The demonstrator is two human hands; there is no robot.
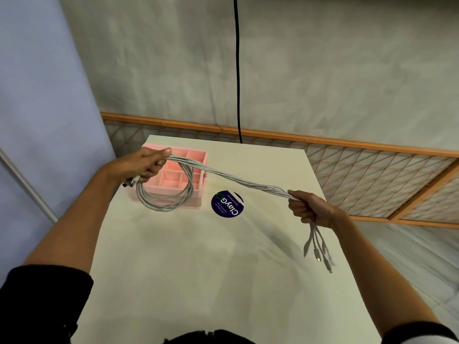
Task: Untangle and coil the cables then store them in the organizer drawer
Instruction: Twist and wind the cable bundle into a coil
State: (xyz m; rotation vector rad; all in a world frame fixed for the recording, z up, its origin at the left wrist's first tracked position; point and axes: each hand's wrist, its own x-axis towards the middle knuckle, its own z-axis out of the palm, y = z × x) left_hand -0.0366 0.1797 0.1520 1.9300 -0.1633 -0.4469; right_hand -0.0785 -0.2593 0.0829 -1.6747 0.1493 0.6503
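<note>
A bundle of several white cables point(238, 181) stretches through the air between my two hands above the table. My left hand point(142, 165) grips the bundle where it forms a hanging coil point(165, 194), with plug ends sticking out below my fist. My right hand point(309, 207) grips the twisted strands near their far end, and several connector tips point(319, 252) dangle blurred beneath it. The pink organizer drawer point(185, 177), divided into compartments, stands on the table's far left, partly behind the coil.
The white table point(198, 269) has a round dark blue sticker point(227, 203) beside the organizer. A black cord point(237, 70) hangs down the wall behind the table. A wooden lattice screen point(372, 175) lies to the right.
</note>
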